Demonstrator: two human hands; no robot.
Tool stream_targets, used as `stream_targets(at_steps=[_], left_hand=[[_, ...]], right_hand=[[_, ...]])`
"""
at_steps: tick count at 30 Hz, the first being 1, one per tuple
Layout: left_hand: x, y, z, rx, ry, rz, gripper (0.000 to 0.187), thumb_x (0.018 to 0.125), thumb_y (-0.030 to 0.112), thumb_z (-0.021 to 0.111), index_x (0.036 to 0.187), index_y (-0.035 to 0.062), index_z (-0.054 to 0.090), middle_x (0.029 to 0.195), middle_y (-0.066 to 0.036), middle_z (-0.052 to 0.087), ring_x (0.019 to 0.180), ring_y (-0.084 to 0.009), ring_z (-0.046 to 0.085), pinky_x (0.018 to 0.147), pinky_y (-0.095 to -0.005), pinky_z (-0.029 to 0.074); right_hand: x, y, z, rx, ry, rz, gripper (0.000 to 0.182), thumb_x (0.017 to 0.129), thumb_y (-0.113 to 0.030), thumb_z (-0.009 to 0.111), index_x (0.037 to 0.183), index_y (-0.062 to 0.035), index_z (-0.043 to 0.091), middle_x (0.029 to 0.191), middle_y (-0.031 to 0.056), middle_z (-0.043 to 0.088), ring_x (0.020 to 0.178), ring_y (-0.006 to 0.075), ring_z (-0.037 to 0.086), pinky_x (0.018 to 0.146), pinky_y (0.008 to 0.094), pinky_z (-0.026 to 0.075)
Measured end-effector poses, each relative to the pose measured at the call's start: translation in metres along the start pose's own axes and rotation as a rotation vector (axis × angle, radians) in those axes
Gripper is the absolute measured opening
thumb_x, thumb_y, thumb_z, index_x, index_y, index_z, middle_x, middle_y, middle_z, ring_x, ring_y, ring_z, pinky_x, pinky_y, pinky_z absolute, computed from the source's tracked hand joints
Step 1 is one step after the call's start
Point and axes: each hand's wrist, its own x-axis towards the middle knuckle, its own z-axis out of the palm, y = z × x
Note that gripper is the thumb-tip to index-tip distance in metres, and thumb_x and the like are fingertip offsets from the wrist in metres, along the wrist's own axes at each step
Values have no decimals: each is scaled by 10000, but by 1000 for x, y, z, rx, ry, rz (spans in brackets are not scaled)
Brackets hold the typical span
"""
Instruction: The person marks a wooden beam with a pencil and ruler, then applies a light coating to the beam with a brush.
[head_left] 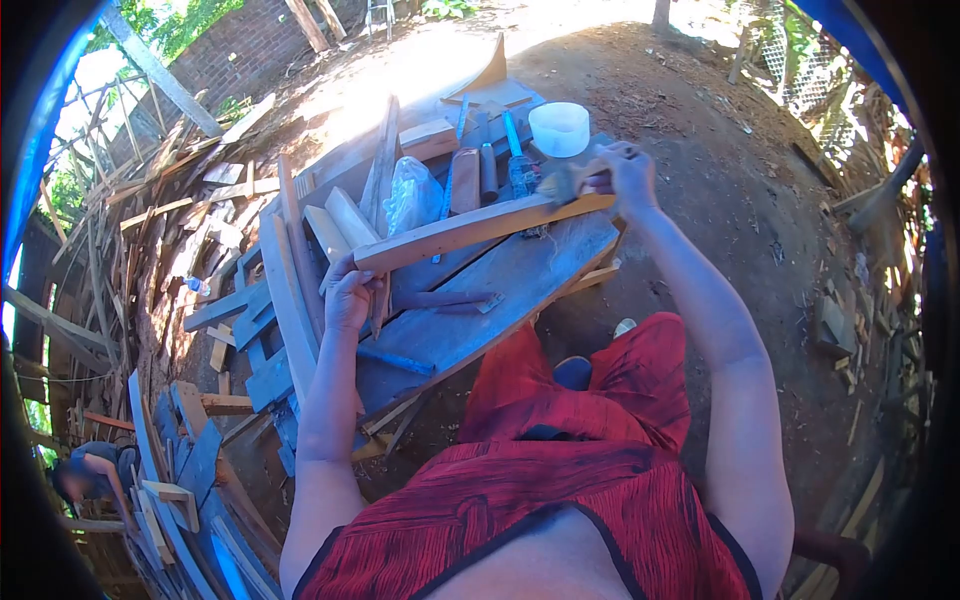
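My left hand [347, 295] is closed around the near left end of a long wooden plank [450, 232], which slants up to the right over the workbench. My right hand [628, 178] grips a brush [562, 186], its blurred bristles on the plank's upper face near the far end. Just behind the brush stands a white plastic tub [559, 130]. Beyond the plank lie a clear plastic bag [414, 193], a reddish-brown wood block [466, 180] and a blue-handled tool [513, 135]. On the bench below the plank rests a hammer-like tool [445, 299].
The wooden workbench [470, 335] has boards stacked along its left side. Scrap wood [190, 215] is heaped farther left. Another person [95, 470] bends over boards at the lower left. Bare earth [740, 240] lies to the right, with wood offcuts [835, 325].
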Motion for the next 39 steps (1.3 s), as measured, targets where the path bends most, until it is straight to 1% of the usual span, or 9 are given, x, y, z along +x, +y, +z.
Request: stream_targets(at_steps=[7, 9, 14, 19, 23, 27, 30, 34, 39], left_hand=[[-2, 4, 7, 21, 15, 12, 363, 762, -37, 566, 1119, 24, 587, 1028, -98, 633, 881, -205, 623, 671, -290, 522], [-4, 8, 15, 28, 24, 18, 351, 765, -26, 579, 1111, 27, 589, 1020, -90, 630, 864, -189, 621, 669, -283, 518], [-3, 39, 37, 707, -141, -62, 400, 735, 200, 720, 1079, 38, 597, 874, -40, 611, 723, -102, 561, 593, -225, 433], [-9, 57, 58, 857, -231, -188, 499, 741, 266, 722, 1169, 40, 601, 836, -35, 620, 636, -70, 555, 485, -192, 392], [-19, 68, 69, 651, -288, -337, 468, 817, 312, 674, 1140, -18, 592, 762, -100, 645, 449, -110, 570, 359, -188, 404], [-18, 60, 76, 329, -249, -364, 442, 842, 314, 632, 1071, -61, 589, 784, -173, 657, 434, -145, 564, 374, -225, 442], [-22, 53, 90, 173, -167, -393, 415, 842, 294, 628, 1057, -59, 589, 789, -196, 654, 445, -155, 569, 390, -235, 452], [-45, 54, 116, 186, -129, -337, 461, 832, 313, 621, 1102, -58, 584, 760, -155, 645, 446, -164, 579, 365, -232, 411], [-71, 74, 111, -43, -58, -234, 447, 840, 334, 589, 1068, -50, 568, 793, -222, 633, 486, -194, 580, 387, -239, 412]], right_hand=[[48, 17, -100, -462, 329, -221, 162, 855, -203, 662, 847, -45, 624, 709, 44, 637, 497, 117, 605, 437, 237, 481], [49, 22, -119, -346, 361, -230, 159, 855, -205, 663, 846, -51, 625, 717, 41, 639, 506, 115, 604, 447, 234, 476], [6, 22, -135, 4, 462, -170, 186, 880, -199, 623, 751, -70, 591, 655, 42, 618, 501, 93, 533, 435, 220, 374], [-4, 118, -229, 295, 638, 153, 370, 906, -339, 592, 1128, -45, 568, 951, 80, 629, 784, 233, 622, 638, 356, 494], [-35, 178, -265, 446, 629, 350, 458, 934, -468, 486, 1189, -89, 520, 1008, 70, 604, 809, 244, 628, 649, 373, 456], [-67, 197, -247, 534, 658, 423, 391, 944, -462, 459, 1117, -120, 533, 1022, 66, 615, 821, 272, 657, 639, 393, 469], [-75, 208, -239, 571, 668, 421, 456, 957, -471, 431, 1193, -85, 490, 1089, 92, 595, 850, 233, 652, 727, 364, 434], [-83, 201, -239, 519, 586, 405, 444, 961, -457, 436, 1191, -81, 489, 1060, 82, 612, 843, 221, 656, 716, 347, 432], [-83, 206, -248, 476, 510, 405, 447, 958, -461, 448, 1181, -77, 500, 1062, 78, 619, 833, 209, 659, 686, 316, 417]])
